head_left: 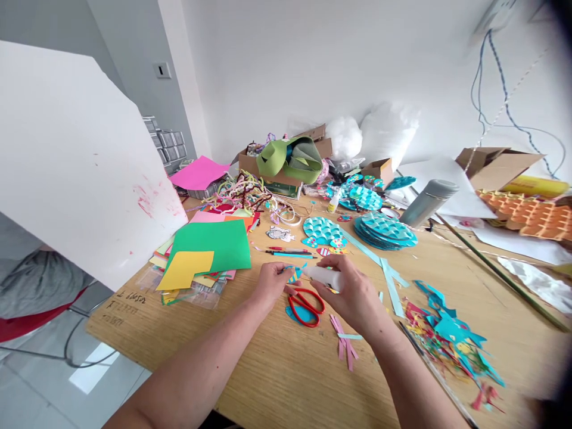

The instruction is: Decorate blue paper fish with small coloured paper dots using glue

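Note:
Between the fingers of my left hand (271, 282) is a small blue paper fish (295, 274) with yellow stripes. My right hand (355, 292) is wrapped round a white glue bottle (322, 276), tipped on its side, its nozzle pointing left at the fish. Whether the nozzle touches the paper I cannot tell. Just below my hands lie red-handled scissors (306, 307) over a blue paper piece (300, 314). Pink paper strips (344, 342) are nearer to me. Beyond my hands lie pens (290, 254), a fish cutout drawn on white paper (280, 233) and a woven blue paper disc (322, 230).
Green paper (218, 241) and other coloured sheets are stacked at left, beside a large white board (80, 161). Stacked blue discs (385, 232) and a grey flask (429, 202) stand back right. Paper scraps (456, 330) lie right. A cardboard box (250, 164) sits behind.

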### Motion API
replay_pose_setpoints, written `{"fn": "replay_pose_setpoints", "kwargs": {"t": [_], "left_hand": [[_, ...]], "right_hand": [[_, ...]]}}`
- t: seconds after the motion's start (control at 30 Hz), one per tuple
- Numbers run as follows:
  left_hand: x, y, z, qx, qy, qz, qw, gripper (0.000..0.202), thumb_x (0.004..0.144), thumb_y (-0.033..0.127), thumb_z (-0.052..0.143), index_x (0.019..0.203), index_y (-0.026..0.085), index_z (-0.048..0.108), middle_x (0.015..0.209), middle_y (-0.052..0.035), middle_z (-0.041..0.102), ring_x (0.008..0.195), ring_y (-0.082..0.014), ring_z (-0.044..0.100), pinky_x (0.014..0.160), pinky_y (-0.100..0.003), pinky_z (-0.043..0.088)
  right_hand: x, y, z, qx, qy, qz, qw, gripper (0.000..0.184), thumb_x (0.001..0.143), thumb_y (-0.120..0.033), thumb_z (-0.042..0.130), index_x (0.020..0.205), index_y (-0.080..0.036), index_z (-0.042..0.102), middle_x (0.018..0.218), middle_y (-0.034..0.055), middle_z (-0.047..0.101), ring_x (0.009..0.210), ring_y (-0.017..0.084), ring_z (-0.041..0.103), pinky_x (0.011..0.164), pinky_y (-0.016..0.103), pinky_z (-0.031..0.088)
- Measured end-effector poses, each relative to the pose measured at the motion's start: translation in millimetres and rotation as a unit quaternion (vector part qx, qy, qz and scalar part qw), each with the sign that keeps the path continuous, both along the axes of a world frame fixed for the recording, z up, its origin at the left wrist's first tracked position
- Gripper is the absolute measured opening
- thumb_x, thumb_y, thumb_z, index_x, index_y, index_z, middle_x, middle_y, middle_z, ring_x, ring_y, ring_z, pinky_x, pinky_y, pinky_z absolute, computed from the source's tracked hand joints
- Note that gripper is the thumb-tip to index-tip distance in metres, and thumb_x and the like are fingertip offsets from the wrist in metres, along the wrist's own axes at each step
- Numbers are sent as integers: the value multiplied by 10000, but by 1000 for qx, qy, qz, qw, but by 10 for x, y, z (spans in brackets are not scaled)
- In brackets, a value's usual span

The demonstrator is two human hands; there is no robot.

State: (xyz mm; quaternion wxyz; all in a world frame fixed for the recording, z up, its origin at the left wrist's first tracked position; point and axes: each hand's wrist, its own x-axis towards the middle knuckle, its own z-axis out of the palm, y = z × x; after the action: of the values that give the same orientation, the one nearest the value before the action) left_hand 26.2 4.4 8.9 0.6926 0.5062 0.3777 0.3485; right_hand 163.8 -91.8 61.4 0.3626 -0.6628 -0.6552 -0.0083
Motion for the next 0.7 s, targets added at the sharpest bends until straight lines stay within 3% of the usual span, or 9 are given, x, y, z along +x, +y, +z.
{"fn": "replay_pose_setpoints", "kwargs": {"t": [0.17,0.3,0.7], "left_hand": [[-7,4,12,-23,-21,10,999,196,704,283,684,678,92,650,641,-47,655,580,-182,673,410,-210,496],[-7,4,14,-39,-27,2,999,183,704,274,691,693,95,654,660,-51,666,592,-183,678,404,-206,499],[4,13,-9,-35,-32,-6,999,167,728,246,671,709,81,674,674,-71,684,559,-168,661,417,-219,513]], "right_hand": [[-22,-9,33,35,41,-31,998,216,788,-372,590,927,-222,522,788,29,663,630,162,625,541,252,446],[-45,2,-7,15,62,-22,998,225,788,-376,591,934,-220,519,802,31,665,598,155,614,501,248,433],[-46,25,-84,11,53,-5,999,227,804,-362,597,954,-219,504,874,52,671,648,168,623,534,262,446]]}}
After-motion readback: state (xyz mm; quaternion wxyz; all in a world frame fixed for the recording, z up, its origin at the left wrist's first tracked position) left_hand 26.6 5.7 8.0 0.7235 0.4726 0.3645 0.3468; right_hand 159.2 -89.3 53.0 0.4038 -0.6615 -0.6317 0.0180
